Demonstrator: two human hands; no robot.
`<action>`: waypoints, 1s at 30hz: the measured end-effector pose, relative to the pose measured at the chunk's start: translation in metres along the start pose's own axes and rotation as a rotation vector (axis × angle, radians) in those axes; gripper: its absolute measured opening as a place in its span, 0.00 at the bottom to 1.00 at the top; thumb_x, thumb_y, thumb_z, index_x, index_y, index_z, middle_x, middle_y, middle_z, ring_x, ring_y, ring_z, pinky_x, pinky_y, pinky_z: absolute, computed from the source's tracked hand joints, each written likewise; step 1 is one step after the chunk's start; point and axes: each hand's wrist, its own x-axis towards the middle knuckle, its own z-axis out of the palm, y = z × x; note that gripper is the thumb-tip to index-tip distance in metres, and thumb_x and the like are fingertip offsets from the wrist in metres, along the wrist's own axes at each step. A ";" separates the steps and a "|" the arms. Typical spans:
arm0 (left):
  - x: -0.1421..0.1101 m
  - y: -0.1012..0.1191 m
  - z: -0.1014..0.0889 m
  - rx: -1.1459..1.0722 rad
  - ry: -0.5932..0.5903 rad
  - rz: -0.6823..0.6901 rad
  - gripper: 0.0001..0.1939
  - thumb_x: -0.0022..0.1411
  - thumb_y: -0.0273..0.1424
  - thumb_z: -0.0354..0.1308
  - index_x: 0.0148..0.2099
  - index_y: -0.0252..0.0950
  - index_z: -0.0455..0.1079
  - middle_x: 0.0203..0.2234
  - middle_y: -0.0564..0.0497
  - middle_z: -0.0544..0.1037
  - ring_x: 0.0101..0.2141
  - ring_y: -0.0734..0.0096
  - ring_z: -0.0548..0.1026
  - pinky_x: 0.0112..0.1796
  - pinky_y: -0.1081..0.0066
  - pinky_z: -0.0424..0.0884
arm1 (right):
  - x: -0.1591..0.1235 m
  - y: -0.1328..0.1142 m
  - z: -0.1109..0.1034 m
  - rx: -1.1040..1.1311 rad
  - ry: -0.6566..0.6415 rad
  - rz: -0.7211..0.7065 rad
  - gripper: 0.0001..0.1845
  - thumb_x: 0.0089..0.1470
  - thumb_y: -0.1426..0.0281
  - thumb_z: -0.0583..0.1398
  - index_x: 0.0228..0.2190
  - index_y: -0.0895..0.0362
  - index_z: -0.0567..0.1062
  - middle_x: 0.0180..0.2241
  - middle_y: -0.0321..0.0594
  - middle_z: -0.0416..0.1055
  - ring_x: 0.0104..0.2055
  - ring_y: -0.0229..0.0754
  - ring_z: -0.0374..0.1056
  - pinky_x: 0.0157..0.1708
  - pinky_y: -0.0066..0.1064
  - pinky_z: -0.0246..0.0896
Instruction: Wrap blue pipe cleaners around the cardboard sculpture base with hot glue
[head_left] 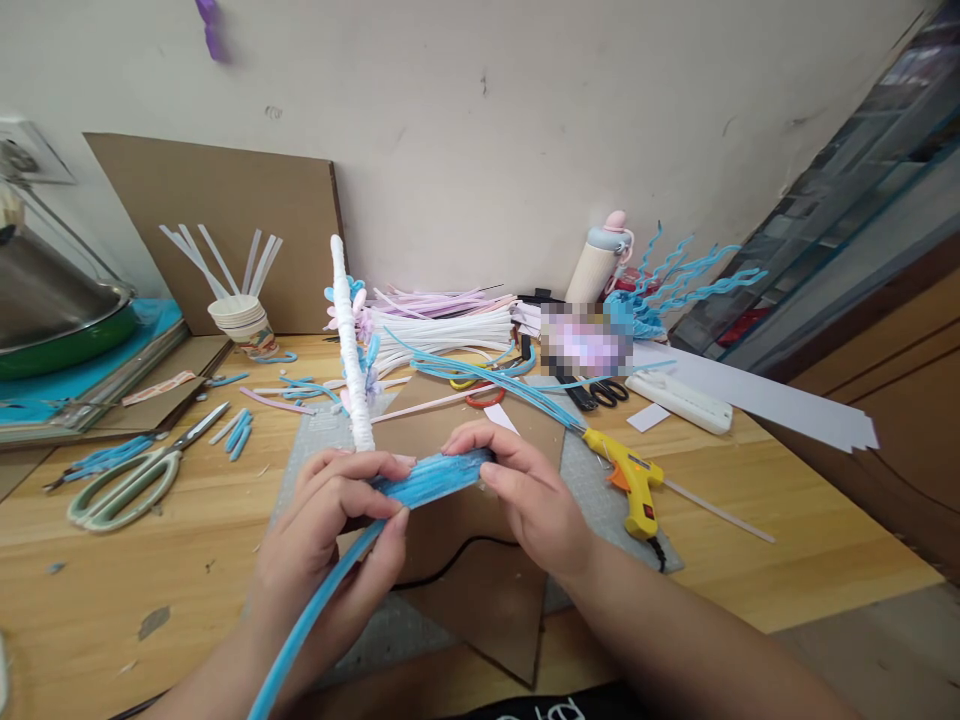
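Note:
My left hand [337, 515] pinches the near-left end of a flat blue pipe-cleaner panel [435, 482], whose rows lie side by side. From that grip a loose blue pipe cleaner [304, 625] curves down to the lower left. At the panel's other end, the thumb and fingers of my right hand [536, 500] are closed on its edge. Both hands hold it above a brown cardboard sheet [480, 590]. Right behind my left hand rises a white wrapped stick [346, 330] with small blue and pink decorations. My fingers hide parts of the panel's ends.
A yellow glue gun [634, 485] lies right of my hands, beside a bundle of blue pipe cleaners [487, 375]. Green-handled scissors [127, 490] lie left. Further back are a paper cup [244, 325] of white sticks, white pipe cleaners [442, 335] and a bottle [596, 262].

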 end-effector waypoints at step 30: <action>-0.001 0.000 0.004 -0.060 0.057 -0.067 0.07 0.59 0.23 0.58 0.35 0.41 0.65 0.39 0.51 0.77 0.41 0.66 0.77 0.39 0.64 0.75 | -0.003 -0.006 0.003 -0.139 -0.011 -0.019 0.09 0.59 0.69 0.56 0.42 0.50 0.73 0.42 0.39 0.67 0.46 0.44 0.63 0.48 0.35 0.57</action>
